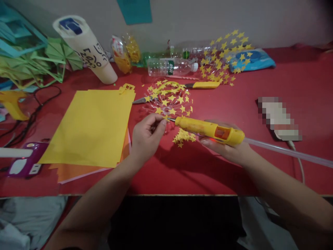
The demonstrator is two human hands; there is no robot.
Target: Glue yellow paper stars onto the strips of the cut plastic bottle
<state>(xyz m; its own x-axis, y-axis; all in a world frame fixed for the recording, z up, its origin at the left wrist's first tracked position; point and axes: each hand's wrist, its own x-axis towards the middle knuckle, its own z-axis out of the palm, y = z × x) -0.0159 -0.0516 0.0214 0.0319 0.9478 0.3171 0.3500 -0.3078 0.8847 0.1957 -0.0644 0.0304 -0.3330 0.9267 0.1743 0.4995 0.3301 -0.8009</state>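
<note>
My right hand (226, 147) grips a yellow hot glue gun (200, 127), a clear glue stick (283, 149) jutting from its back end. The gun's metal nozzle points left and meets the fingertips of my left hand (147, 137). Pinched between that thumb and forefinger is a small yellow paper star (165, 118). Just beyond stands a clear plastic piece cut into strips (169, 99), with yellow stars on its strip ends. Below the gun lies a pile of loose paper stars (183, 136). Scissors (142, 100) lie partly hidden behind the strips.
Yellow paper sheets (91, 128) lie to the left, near a purple power strip (28, 159). A white tumbler (88, 48), a plastic bottle (161, 67), a yellow cutter (205, 85) and another starred piece (221, 62) are at the back. A phone (278, 118) lies right.
</note>
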